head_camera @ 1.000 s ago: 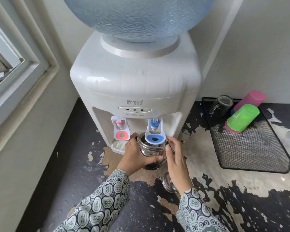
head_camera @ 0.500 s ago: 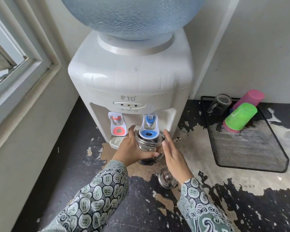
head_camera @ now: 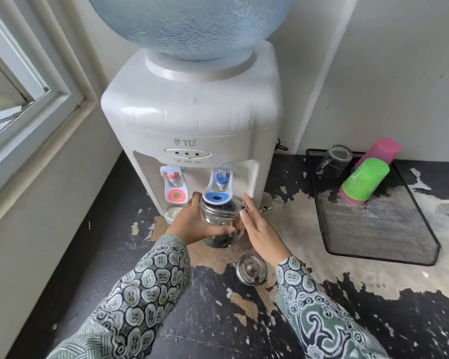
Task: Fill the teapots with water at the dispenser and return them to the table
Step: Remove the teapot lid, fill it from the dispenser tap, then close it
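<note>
Since half a second ago, your right hand [head_camera: 261, 230] has straightened, fingers flat beside the teapot [head_camera: 222, 221]; your left hand [head_camera: 196, 224] grips it under the dispenser [head_camera: 192, 120] blue tap [head_camera: 217, 189]; lid [head_camera: 251, 268] on counter [head_camera: 335, 268].

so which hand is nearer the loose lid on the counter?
Right. The right hand lies just above the lid, its wrist almost over it. The left hand grips the teapot, farther off to the lid's upper left.
</note>
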`<state>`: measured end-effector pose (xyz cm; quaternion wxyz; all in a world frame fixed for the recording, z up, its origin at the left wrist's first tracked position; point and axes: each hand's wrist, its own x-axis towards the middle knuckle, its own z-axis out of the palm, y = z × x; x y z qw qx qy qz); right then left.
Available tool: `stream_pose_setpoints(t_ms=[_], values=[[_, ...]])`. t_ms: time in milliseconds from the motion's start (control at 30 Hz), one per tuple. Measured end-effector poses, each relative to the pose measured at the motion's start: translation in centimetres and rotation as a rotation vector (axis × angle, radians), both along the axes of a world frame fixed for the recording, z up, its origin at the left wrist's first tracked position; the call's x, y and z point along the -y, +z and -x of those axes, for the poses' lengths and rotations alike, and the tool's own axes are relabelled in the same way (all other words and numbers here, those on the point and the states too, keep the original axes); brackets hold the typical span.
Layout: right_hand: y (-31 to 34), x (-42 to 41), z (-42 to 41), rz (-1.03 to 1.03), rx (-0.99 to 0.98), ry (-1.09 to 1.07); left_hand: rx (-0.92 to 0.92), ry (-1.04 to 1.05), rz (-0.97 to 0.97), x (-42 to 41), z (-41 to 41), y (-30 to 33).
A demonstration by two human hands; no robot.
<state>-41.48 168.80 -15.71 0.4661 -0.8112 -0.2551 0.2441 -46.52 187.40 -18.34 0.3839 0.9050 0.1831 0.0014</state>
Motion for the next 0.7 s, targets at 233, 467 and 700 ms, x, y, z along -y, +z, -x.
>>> stream_pose_setpoints(t_ms=[233,467,700], values=[[-0.5,0.2,-0.3,-0.002,0.028,0.036,-0.039,-0.008,0.035,-1.2,-0.4,-1.5],[-0.6,0.2,-0.5,-0.009,0.036,0.070,-0.013,-0.009,0.059,-1.0,-0.2,-1.5],[-0.4,0.4,-0.3,-0.033,0.032,0.080,0.021,-0.009,0.056,-0.8,-0.1,-1.5]])
